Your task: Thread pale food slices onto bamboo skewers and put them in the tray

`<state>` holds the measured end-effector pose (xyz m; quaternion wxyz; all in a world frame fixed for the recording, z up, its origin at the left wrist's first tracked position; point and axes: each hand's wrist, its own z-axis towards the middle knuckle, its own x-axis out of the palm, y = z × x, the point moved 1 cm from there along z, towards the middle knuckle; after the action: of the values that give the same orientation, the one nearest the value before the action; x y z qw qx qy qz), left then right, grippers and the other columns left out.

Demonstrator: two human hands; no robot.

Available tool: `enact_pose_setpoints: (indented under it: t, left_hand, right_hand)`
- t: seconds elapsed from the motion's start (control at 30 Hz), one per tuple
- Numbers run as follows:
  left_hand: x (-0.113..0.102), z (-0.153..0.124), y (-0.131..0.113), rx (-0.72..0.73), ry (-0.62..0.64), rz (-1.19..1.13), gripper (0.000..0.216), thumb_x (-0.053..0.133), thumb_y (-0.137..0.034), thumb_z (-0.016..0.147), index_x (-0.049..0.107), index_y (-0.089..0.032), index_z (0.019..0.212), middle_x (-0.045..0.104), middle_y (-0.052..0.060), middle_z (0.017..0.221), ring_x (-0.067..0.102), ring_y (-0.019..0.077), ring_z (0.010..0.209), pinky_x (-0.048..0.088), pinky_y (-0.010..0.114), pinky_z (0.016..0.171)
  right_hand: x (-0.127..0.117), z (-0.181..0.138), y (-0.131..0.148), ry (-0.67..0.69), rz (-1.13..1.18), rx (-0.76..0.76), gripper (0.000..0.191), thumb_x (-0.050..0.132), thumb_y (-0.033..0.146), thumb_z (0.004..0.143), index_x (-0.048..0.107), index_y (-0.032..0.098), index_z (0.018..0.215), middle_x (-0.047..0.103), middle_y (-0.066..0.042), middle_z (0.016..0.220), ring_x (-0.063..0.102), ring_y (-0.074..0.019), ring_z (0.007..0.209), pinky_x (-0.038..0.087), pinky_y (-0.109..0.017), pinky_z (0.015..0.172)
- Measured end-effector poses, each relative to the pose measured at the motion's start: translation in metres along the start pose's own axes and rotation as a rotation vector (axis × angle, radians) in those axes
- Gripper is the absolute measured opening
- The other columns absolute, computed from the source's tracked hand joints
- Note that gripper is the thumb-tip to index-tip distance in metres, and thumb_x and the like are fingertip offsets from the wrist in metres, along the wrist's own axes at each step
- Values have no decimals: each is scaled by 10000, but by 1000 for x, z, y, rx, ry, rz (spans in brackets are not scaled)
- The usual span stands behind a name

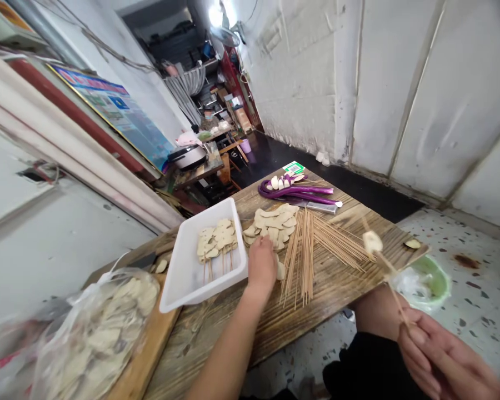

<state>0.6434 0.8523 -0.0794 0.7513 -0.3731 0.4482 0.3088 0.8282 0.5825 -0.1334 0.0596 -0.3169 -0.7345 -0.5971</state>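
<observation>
A white wall point(300, 83) rises behind the wooden table point(220, 333), which spreads across the middle of the view. At the near left, a clear plastic bag point(50, 355) bulges with pale slices, up against a wooden board point(158, 328). Beside the board stands a white tray point(183, 278), with skewered slices point(219, 239) lying together inside it. A green basin point(439, 280) sits below the table's right end. The right hand point(441, 355), in front of the table, is closed around a thin skewer, pinching it between thumb and fingers. The left hand point(263, 261) reaches over the table just right of the tray, fingers bent down at the near edge of a heap of loose slices point(277, 225); whether they pinch a slice I cannot tell. Right of the heap, bare skewers point(302, 261) lie fanned in two overlapping sheaves. Beyond them are long purple eggplants point(302, 193), a knife point(320, 208) alongside and a green-and-white card point(294, 168) near the far edge. The held skewer point(396, 299) slants up to the left, and the single pale slice point(373, 243) is threaded near its upper end.
</observation>
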Motion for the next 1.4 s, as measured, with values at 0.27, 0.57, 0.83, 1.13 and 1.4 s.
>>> enact_pose_setpoints:
  t: [0.27,0.57,0.83,1.13,1.4]
  left_hand:
    - [18,39,20,-280,110,72,422,453,-190,821,479,-48,1218,595,209,1138,556,281,1072,403,364,913]
    - [22,38,30,-371,125,-63,479,571,-292,779,530,-69,1201,648,178,1065,603,257,998,426,338,876]
    - [25,26,33,-448,10,-397,336,603,-253,764,627,-99,1061,675,121,1049,637,192,935,467,282,846]
    - [25,13,22,-300,-207,-166,298,387,-224,867,665,-134,929,672,116,1000,600,232,985,433,342,904]
    - [18,14,8,-239,-82,-125,274,391,-253,870,655,-183,851,677,67,848,618,206,825,457,327,796]
  right_hand:
    - [28,19,-12,178,170,-5,152,497,384,905,505,235,935,519,17,659,433,-90,473,355,-226,444]
    - [39,22,-21,299,127,25,198,463,395,933,487,199,944,431,53,612,267,-51,468,186,-222,451]
    - [42,22,-21,350,46,47,187,462,381,940,461,193,939,441,58,628,272,-40,467,164,-223,452]
    - [49,18,-21,370,-20,68,267,478,446,916,467,181,947,448,49,645,291,-39,472,165,-207,446]
    - [54,16,-20,383,-41,63,262,469,446,920,468,184,932,419,59,620,265,-43,471,150,-215,448]
